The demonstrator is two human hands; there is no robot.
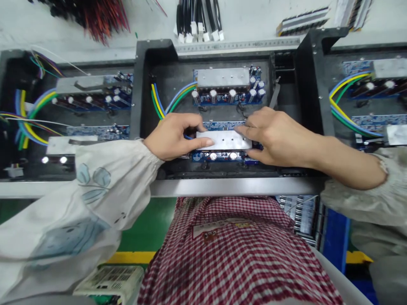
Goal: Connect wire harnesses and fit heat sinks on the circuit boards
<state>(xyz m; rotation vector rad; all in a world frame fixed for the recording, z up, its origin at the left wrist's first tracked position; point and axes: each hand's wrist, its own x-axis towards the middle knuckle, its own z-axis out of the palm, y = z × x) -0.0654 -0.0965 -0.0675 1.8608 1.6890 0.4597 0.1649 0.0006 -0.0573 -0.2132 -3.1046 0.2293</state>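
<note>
In the middle black tray (178, 171), a blue circuit board (219, 126) with a silver heatsink (224, 140) along it lies near the front edge. My left hand (174, 135) closes on its left end, thumb flat on the heatsink and fingers behind the board. At the right end, my right hand (280, 137) grips the board, with fingertips at the heatsink's back corner and the thumb low at the front. The board's two ends are partly hidden by my hands. Behind it sits a second board (227, 99) with its own heatsink, joined to blue, yellow and green wires (179, 97).
Similar trays with wired boards stand to the left (92, 87) and right (375, 103). A steel ruler (238, 45) runs along the back edge. Beyond it lie black cables with white plugs (199, 25) and a bundle of red and black wires (101, 19). A metal rail (235, 187) borders the front.
</note>
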